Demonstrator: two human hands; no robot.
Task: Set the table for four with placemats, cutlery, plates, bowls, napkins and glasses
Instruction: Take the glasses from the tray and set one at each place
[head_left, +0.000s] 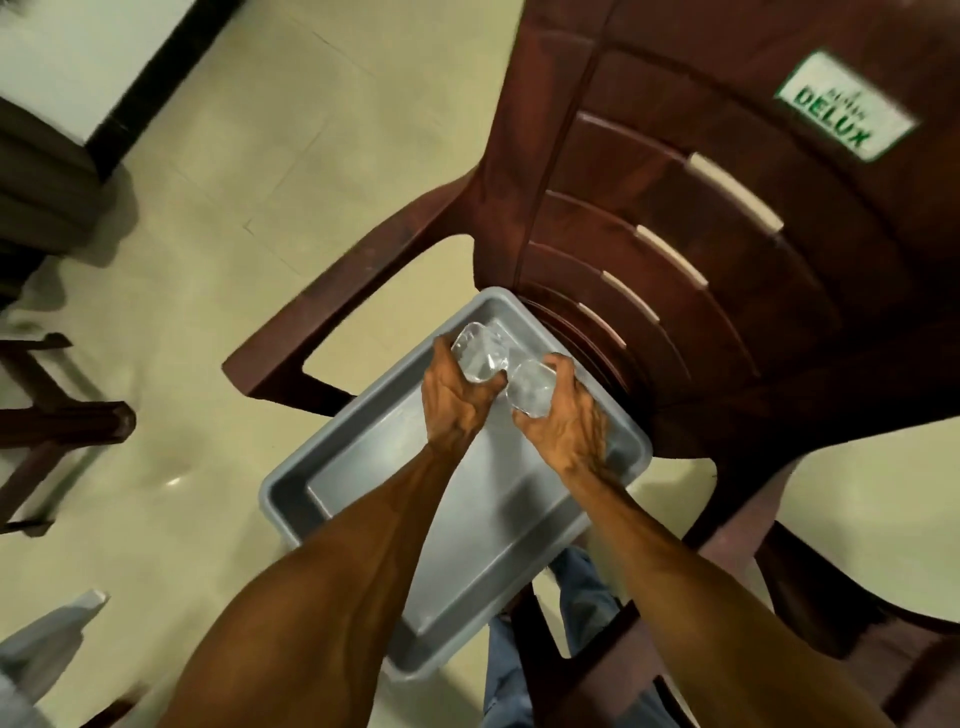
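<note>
Two bare forearms come in from the near edge, reaching down into a grey tub (291, 483) that sits on the seat of a brown plastic chair (675, 208). Left hand (457, 400) has its grip clamped round a clear glass (478, 353), fingers curled about the body. Right hand (566, 421) grip likewise clamped on a second glass (530, 389). The two glasses sit side by side at the far end of the tub, touching or very nearly; frame is motion-blurred, so can't tell if they're lifted or resting on the tub floor. Rest of the tub looks bare. No table in shot, just pale floor tiles (234, 182), some dark furniture (47, 421) at left, jeans leg (582, 582) under the tub.

Step in hand, judged: fetching glasses from the tub, likely late in the setup since nothing else shows in it. Next move calls for lifting both straight up clear of the tub wall, keeping them from knocking together, then carrying them to the table and setting one at each place
</note>
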